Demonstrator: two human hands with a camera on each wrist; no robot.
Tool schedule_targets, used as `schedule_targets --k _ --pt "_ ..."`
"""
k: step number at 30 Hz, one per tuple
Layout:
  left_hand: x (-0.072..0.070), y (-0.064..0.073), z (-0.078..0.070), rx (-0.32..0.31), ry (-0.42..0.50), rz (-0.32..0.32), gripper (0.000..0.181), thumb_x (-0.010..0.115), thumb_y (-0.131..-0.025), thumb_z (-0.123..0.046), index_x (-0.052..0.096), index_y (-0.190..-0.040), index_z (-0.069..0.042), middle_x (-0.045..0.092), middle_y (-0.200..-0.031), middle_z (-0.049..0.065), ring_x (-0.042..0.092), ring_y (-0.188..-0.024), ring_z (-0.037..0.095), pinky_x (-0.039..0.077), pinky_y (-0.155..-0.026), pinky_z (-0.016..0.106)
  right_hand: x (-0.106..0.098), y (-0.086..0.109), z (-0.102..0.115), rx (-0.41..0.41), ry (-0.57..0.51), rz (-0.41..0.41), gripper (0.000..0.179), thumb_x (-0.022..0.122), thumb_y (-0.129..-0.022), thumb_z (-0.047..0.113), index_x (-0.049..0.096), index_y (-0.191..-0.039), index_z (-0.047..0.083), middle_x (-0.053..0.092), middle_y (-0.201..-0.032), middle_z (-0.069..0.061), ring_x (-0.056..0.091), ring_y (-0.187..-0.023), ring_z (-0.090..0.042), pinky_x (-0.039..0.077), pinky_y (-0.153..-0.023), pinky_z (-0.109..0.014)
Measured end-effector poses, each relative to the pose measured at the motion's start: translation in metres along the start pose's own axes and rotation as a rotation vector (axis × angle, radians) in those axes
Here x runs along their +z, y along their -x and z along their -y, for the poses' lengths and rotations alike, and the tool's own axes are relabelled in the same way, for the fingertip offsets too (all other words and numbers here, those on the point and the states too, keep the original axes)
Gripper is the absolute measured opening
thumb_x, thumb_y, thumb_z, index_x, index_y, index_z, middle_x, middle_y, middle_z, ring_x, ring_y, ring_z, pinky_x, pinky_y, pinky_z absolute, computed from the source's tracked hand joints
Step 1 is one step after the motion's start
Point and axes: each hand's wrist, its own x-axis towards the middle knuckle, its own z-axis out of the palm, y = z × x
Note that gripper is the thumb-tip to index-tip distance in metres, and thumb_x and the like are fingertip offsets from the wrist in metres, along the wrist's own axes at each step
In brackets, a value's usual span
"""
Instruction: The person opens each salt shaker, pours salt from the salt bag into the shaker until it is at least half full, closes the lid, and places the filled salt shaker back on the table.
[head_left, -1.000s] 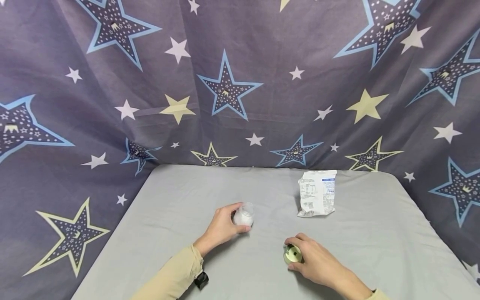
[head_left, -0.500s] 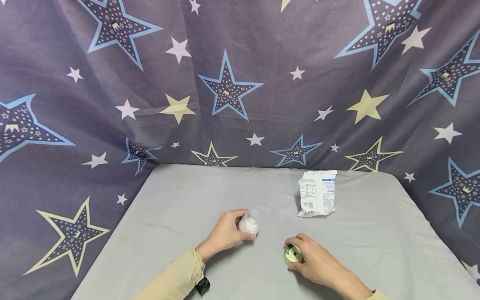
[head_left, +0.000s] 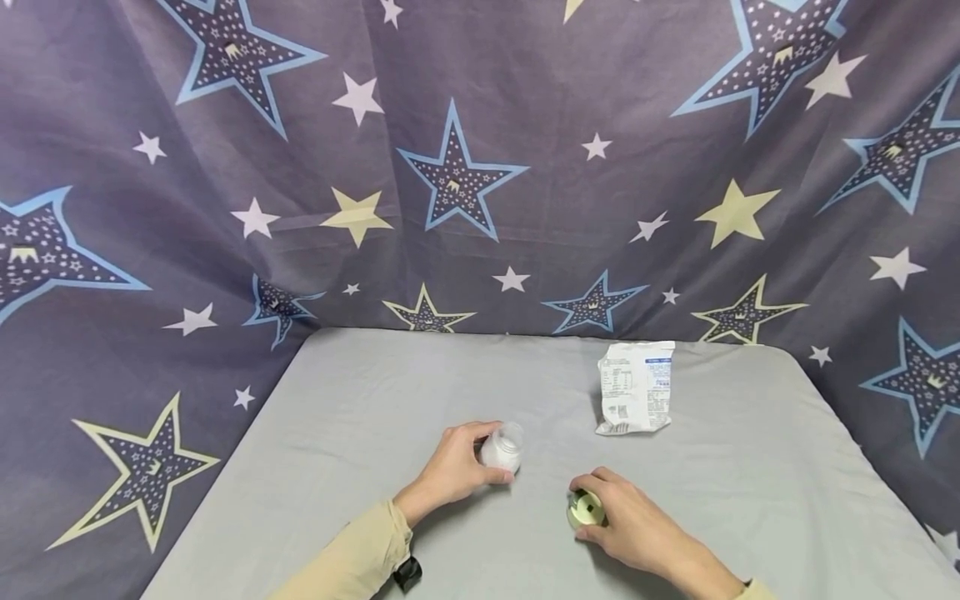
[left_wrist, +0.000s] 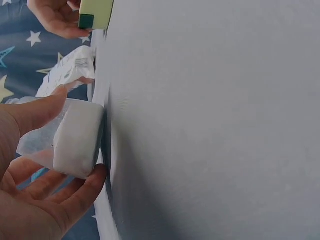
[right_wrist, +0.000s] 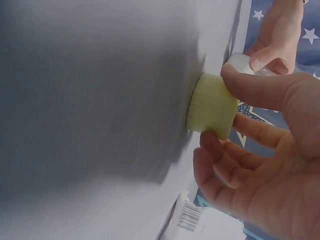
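Note:
My left hand (head_left: pixel 457 464) grips a small clear jar (head_left: pixel 502 450) with white contents, thumb on the near side and fingers on the far side. The white fill shows through the jar's wall (left_wrist: pixel 80 137) in the left wrist view. To the right and nearer the front, my right hand (head_left: pixel 637 532) holds a pale yellow-green round thing (head_left: pixel 585 510) with ribbed sides, pinched between thumb and fingers. It has a dark patch on top, and its exact kind is unclear. Its ribbed side (right_wrist: pixel 212 105) stands at the cloth surface in the right wrist view. A gap separates the two hands.
A white printed packet (head_left: pixel 636 388) with a barcode lies at the back right of the grey cloth-covered table (head_left: pixel 375 375). Behind and along the sides hangs a dark curtain (head_left: pixel 562 242) patterned with stars.
My left hand has moved the jar a little to the right and toward the front, mostly in the first half second. The right hand and the packet stay where they were.

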Motion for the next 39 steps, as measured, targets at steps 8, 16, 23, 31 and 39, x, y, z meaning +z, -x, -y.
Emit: schedule_targets --k 8,16,23,31,39 --pt "0.000 0.001 0.000 0.013 -0.012 -0.023 0.075 0.101 -0.070 -0.019 0.068 -0.135 0.001 0.070 -0.132 0.016 0.066 -0.123 0.031 0.050 -0.106 0.045 -0.004 -0.006 0.003 -0.021 0.014 -0.053 0.049 0.092 -0.079 0.013 0.070 -0.122 0.005 0.064 -0.107 0.001 0.061 -0.092 -0.010 0.056 -0.081 -0.037" --pt "0.000 0.001 -0.003 0.028 -0.032 -0.030 0.072 0.101 -0.071 -0.018 0.069 -0.133 0.001 0.071 -0.129 0.016 0.067 -0.121 0.031 0.051 -0.105 0.045 -0.011 -0.019 0.007 -0.048 0.020 -0.127 0.047 0.090 -0.081 0.009 0.070 -0.124 0.004 0.065 -0.110 -0.001 0.061 -0.094 -0.011 0.055 -0.081 -0.037" --pt "0.000 0.002 -0.004 0.041 -0.056 -0.036 0.073 0.101 -0.070 -0.019 0.070 -0.132 0.001 0.071 -0.129 0.016 0.067 -0.121 0.031 0.051 -0.105 0.045 -0.018 -0.033 0.016 -0.074 0.029 -0.181 0.049 0.089 -0.084 0.010 0.068 -0.129 0.006 0.068 -0.119 -0.002 0.066 -0.107 -0.019 0.055 -0.091 -0.044" --pt "0.002 0.002 -0.006 0.060 -0.080 -0.039 0.071 0.102 -0.069 -0.019 0.072 -0.131 -0.001 0.073 -0.126 0.014 0.068 -0.118 0.029 0.053 -0.101 0.044 -0.022 -0.055 0.032 -0.106 0.031 -0.230 0.052 0.088 -0.085 0.010 0.067 -0.132 0.006 0.067 -0.126 -0.004 0.064 -0.118 -0.023 0.052 -0.101 -0.047" --pt "0.003 0.004 -0.009 0.069 -0.100 -0.037 0.070 0.101 -0.069 -0.017 0.072 -0.130 -0.001 0.074 -0.122 0.014 0.070 -0.110 0.027 0.056 -0.093 0.042 -0.022 -0.070 0.045 -0.165 -0.006 -0.237 0.051 0.087 -0.086 0.009 0.067 -0.133 0.005 0.067 -0.127 -0.005 0.063 -0.120 -0.025 0.050 -0.105 -0.048"
